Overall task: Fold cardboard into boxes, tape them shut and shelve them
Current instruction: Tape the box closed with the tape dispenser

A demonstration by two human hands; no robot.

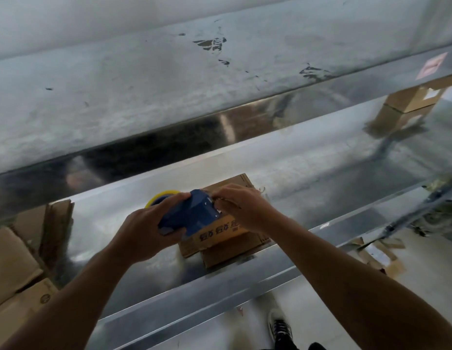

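Shiny metal shelf (321,173) steadies the small brown cardboard box (221,232); left hand (146,223) grips the blue tape gun (187,215), right hand (245,205) pinches its front to pull tape

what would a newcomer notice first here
Dead centre, the left hand grips a blue tape dispenser with a yellow-rimmed roll, over a small cardboard box on the shiny metal shelf. The right hand works at the dispenser's front with curled fingers; what they pinch is too blurred to tell. Next come a lone box far right on the shelf and stacked cardboard at lower left.
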